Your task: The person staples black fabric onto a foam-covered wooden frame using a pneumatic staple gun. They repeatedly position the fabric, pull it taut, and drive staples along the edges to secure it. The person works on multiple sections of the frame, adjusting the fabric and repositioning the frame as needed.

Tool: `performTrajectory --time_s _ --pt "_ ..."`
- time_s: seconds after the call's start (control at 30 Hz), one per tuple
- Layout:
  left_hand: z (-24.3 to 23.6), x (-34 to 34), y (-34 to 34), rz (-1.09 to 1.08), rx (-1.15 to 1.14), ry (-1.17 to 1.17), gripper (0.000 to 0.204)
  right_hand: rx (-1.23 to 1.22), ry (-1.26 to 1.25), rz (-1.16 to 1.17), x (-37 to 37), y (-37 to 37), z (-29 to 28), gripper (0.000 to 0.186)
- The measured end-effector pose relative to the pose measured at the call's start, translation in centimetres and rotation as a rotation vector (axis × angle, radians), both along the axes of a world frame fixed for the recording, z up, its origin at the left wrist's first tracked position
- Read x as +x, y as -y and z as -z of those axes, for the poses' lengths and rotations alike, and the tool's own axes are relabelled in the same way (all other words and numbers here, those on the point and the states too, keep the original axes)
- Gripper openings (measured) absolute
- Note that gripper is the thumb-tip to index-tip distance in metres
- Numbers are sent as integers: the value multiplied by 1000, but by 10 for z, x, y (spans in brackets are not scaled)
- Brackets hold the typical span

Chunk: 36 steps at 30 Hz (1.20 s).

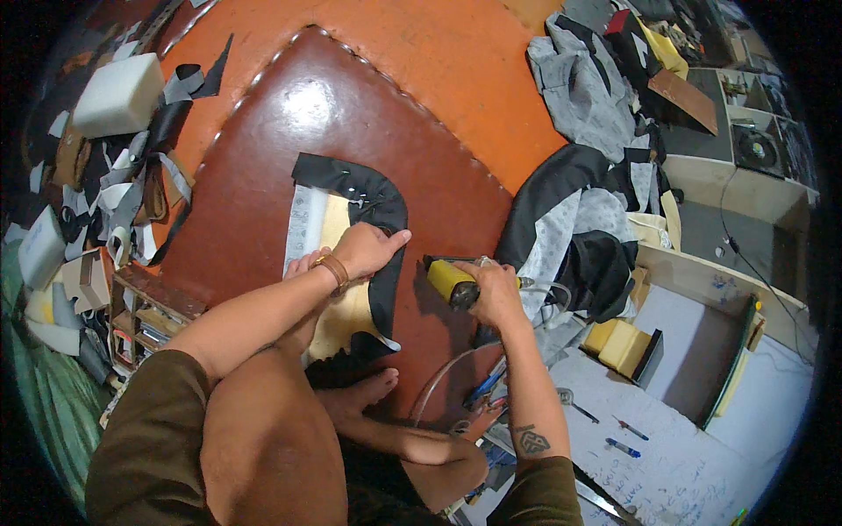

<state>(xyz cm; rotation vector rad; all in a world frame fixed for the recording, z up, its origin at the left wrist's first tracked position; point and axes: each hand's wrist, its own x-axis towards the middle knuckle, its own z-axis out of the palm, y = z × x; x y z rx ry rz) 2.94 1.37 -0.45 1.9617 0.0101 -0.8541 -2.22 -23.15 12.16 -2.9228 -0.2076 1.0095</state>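
A curved panel (355,307) with a pale yellowish face lies in front of me, its right and far edges wrapped in black material (373,188). Along its left side runs a strip of whitish patterned cloth (304,230). My left hand (370,252) is closed over the panel's right edge, fingers pressed on the black material; some fingertips are hidden. To the right, apart from the panel, my right hand (495,294) grips a yellow and black staple gun (452,282). A clear hose (438,377) loops below that hand.
Under the panel is a dark red padded sheet (237,219) on an orange floor (456,53). Scraps and a white foam block (120,95) pile at left. Black and grey covers (570,219) lie at right, near an open drawer (693,342) with a yellow block (623,346) beside it. Pens (623,448) lie nearer.
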Motion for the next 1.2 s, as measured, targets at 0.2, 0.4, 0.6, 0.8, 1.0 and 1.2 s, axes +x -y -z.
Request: performTrajectory --time_s 0.2,0.4,0.6,0.8,1.0,1.2 --pt "27 5 -3 107 90 212 54 22 -51 -37 12 -10 0 68" --pt "5 -8 -26 117 168 275 41 150 -30 22 14 -15 11 65" --pt "6 -7 -32 139 277 277 36 209 -17 11 35 -38 15 60" --pt "6 0 -33 188 281 222 36 159 -58 10 54 -55 22 54" --pt "8 2 -35 210 284 199 38 71 -90 9 60 -68 35 47" --pt "8 6 -34 175 270 136 41 123 -13 30 59 -61 27 46"
